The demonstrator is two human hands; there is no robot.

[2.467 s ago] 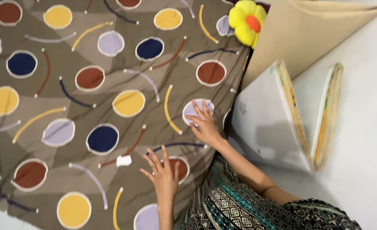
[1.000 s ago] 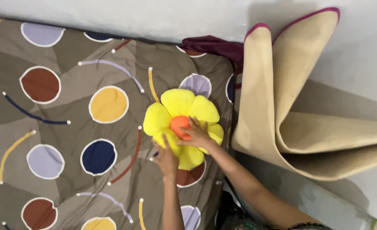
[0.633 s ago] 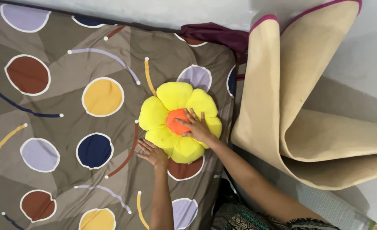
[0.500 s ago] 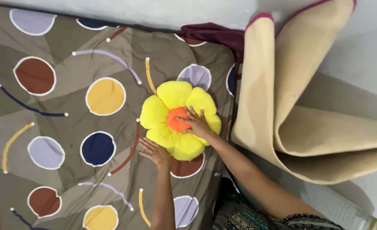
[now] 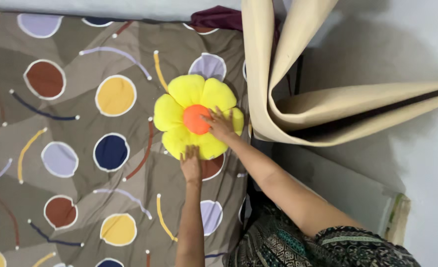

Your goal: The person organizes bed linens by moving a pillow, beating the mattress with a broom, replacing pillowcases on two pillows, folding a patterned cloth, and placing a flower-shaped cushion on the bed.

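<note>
the bed [image 5: 41, 207] filled the left and centre of the head view, covered by a brown bedsheet [image 5: 80, 188] printed with yellow, navy, lilac and rust circles and curved strokes. a beige folded mat [image 5: 328, 109] stood along the bed's right edge, its panels bent and fanned open toward the right. a pale wall or floor area [image 5: 417, 59] lay behind the mat. a dark maroon cloth [image 5: 219, 17] showed at the top edge of the bed, partly behind the mat. a person's patterned dark garment [image 5: 328, 247] was seen at the lower right.

a yellow flower-shaped cushion [image 5: 179, 113] with an orange centre [image 5: 195, 119] lay flat on the bedsheet, near the bed's right edge and just beside the mat.

the right hand [image 5: 220, 123] lay open and flat on the cushion, fingers spread, fingertips touching the orange centre, palm on the right-hand petals; it gripped nothing. the left hand [image 5: 192, 165] lay open, palm down, fingers extended, fingertips touching the lower petal of the cushion, with the heel of the hand on the bedsheet; it too was unclenched and held nothing. both forearms reached up from the lower edge of the view.
</note>
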